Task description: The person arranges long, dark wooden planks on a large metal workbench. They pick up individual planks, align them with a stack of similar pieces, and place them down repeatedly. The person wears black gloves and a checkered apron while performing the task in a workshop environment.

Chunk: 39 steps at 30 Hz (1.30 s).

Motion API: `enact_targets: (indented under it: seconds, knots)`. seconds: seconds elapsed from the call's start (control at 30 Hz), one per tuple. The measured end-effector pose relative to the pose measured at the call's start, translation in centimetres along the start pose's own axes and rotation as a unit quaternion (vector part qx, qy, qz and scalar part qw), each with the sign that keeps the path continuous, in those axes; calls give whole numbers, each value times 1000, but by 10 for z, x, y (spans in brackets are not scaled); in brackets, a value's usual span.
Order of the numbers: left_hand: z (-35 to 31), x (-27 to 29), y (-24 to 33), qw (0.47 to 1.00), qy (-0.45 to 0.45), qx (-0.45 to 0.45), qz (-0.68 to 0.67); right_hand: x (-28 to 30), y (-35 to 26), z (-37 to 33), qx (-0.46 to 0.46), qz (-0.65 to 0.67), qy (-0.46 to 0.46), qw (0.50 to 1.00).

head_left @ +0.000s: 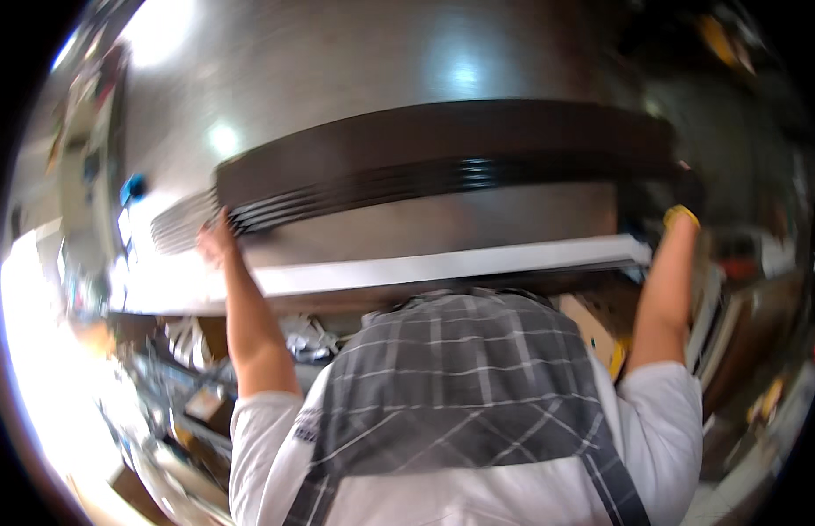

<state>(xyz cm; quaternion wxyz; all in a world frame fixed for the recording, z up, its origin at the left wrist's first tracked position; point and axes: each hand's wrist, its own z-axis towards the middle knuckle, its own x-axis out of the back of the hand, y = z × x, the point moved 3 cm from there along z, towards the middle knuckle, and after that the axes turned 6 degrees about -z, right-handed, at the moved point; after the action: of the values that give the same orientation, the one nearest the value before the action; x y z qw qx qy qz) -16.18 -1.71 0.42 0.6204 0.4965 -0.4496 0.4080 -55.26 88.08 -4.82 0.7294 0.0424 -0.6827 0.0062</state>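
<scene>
A long dark brown panel [451, 131] with ridges along its near side spans the tabletop [398, 223], its outline bent by the lens. My left hand [216, 241] is closed on the near corner of its left end. At the right end, my right hand [686, 188] grips the panel; it looks dark, perhaps gloved, with a yellow band [681, 215] at the wrist, and its fingers are blurred. Pale ridged strips [184, 223] stick out beyond my left hand.
A long white strip [451, 265] lies along the table's near edge, between my forearms. Blue round object [134, 188] sits at the far left. Below the table are cardboard [591, 324] and cluttered metal parts [175, 386]. Boards [745, 324] lean at the right.
</scene>
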Motion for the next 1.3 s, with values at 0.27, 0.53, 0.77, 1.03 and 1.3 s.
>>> enact_targets:
  seconds: [0.27,0.53,0.77,1.03,1.3]
  knots:
    - [-268,6,162,754,-115,-594,-256,102,-126,-155,-67,287,-142,945]
    - [-452,20,199,383,-404,-810,-184,103,-160,-190,32,226,13,974]
    - [-451,21,199,402,-372,-820,-165,100,-187,-214,-4,115,173,978]
    - [-449,25,199,409,-388,-805,-186,113,-195,-201,-95,46,145,984]
    - [-443,26,202,388,-453,-776,-205,136,-285,-284,184,358,-6,915]
